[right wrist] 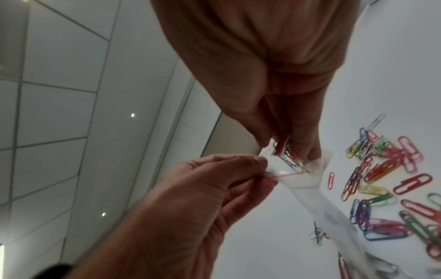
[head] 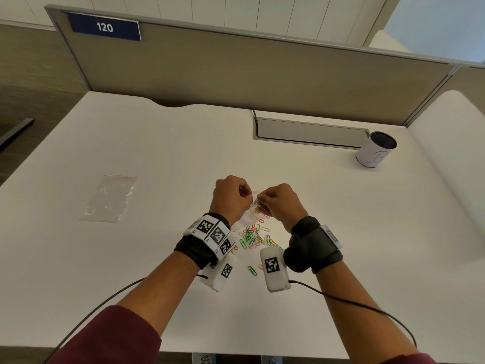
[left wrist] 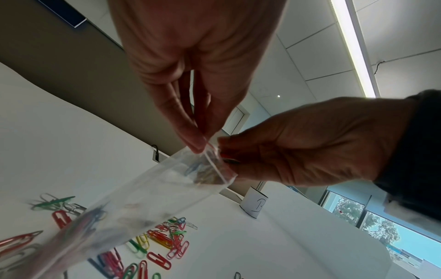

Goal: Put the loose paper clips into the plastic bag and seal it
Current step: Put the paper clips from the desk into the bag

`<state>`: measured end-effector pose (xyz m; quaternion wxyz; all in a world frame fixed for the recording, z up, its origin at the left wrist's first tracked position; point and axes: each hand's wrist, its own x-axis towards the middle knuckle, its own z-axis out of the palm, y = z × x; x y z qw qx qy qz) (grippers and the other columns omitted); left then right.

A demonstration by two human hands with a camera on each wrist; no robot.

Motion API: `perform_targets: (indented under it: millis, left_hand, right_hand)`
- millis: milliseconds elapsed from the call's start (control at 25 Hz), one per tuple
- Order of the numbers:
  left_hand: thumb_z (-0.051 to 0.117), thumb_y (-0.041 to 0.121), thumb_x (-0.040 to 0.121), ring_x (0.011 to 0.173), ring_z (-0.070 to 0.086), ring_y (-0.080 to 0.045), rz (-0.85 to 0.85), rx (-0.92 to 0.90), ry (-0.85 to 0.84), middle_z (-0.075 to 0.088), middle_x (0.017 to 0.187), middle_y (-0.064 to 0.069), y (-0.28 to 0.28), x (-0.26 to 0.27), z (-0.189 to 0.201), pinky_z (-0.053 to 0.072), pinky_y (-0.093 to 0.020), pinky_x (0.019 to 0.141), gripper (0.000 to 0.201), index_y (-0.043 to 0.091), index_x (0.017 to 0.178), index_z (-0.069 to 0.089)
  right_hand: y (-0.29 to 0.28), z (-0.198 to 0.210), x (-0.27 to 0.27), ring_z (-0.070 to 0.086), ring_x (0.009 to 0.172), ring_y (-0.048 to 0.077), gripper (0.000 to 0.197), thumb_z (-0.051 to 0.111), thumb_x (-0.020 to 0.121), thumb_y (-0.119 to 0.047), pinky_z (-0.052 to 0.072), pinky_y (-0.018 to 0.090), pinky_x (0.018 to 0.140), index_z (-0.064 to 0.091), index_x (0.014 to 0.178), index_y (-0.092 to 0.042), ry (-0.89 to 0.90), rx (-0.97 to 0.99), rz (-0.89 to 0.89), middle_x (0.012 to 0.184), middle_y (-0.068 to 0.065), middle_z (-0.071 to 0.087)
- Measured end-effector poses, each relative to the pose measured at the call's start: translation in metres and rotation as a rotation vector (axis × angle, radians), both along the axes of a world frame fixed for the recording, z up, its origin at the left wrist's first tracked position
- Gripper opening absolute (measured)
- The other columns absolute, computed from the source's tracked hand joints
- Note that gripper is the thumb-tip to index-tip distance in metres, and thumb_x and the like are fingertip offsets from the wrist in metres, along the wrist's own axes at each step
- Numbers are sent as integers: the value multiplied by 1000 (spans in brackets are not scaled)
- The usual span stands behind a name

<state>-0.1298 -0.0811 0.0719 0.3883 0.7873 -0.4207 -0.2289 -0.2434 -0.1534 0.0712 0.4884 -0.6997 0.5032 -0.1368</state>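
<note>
Above the paper-clip pile (head: 253, 237), the left hand (head: 229, 197) pinches the zip bag's (left wrist: 133, 203) rim while the right hand (head: 279, 203) pinches a clip bundle (right wrist: 287, 152) at its mouth.

The plastic bag (left wrist: 133, 203) blurs at its lower end, and the wrist cameras (head: 274, 269) hide some loose paper clips (head: 253, 239)
</note>
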Motion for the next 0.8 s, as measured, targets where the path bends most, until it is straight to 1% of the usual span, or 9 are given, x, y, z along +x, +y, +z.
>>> perform_targets:
  millis: [120,240,320,440,520,600,680,720,800]
  left_hand:
    - [75,7,78,66,72,-22,5,-1,0,74,75,-12,0,1,2,62,-39,75,5,5,83,74]
    - [75,6,78,67,72,-23,14,-12,3,74,75,-13,0,4,4,62,-39,75,6,4,84,75]
    - [74,6,78,66,72,-23,23,-23,-4,74,74,-13,1,7,5,62,-40,75,5,5,83,74]
    - [74,8,79,68,71,-23,50,-20,-24,74,75,-12,4,16,9,62,-39,76,4,6,83,75]
    - [74,7,79,69,71,-22,73,-15,-37,74,76,-11,9,24,11,62,-38,76,4,7,82,74]
    - [73,7,78,68,71,-22,89,-29,-43,74,74,-11,14,33,13,61,-37,75,3,7,80,74]
    - [72,6,78,67,70,-22,103,-42,-50,74,72,-10,20,41,16,61,-37,75,3,8,79,74]
    - [72,6,78,66,70,-22,106,-49,-53,74,72,-10,23,44,17,61,-37,74,3,8,78,74]
    - [72,6,78,64,69,-21,102,-50,-65,73,72,-10,27,49,19,61,-37,74,2,8,78,74]
  right_hand:
    - [2,4,3,57,70,30,22,49,85,4,56,49,81,62,96,18,-26,55,12,84,34,63]
    - [3,7,5,67,78,35,22,54,82,4,57,54,81,58,104,4,-25,33,3,94,27,67]
    - [7,11,8,70,88,32,20,54,86,2,60,49,79,55,105,-4,-45,4,20,100,20,68]
    - [9,15,8,71,85,22,15,51,87,2,60,34,75,57,99,-5,-193,-125,-38,94,14,72]
    - [3,9,8,69,82,20,15,52,84,1,57,30,75,61,93,-8,-205,-259,-126,90,9,72]
    - [-3,-8,5,65,84,19,18,51,84,0,52,25,74,65,93,-8,-93,-324,-126,95,8,71]
    - [-9,-34,4,62,97,20,21,58,86,-9,45,17,79,65,106,-8,118,-291,21,115,10,68]
    - [-9,-48,4,58,113,24,34,65,85,-20,40,19,87,61,118,-10,238,-252,136,128,10,61]
    - [-7,-72,4,30,141,29,78,76,74,-43,27,34,111,42,140,-22,427,-196,371,152,9,35]
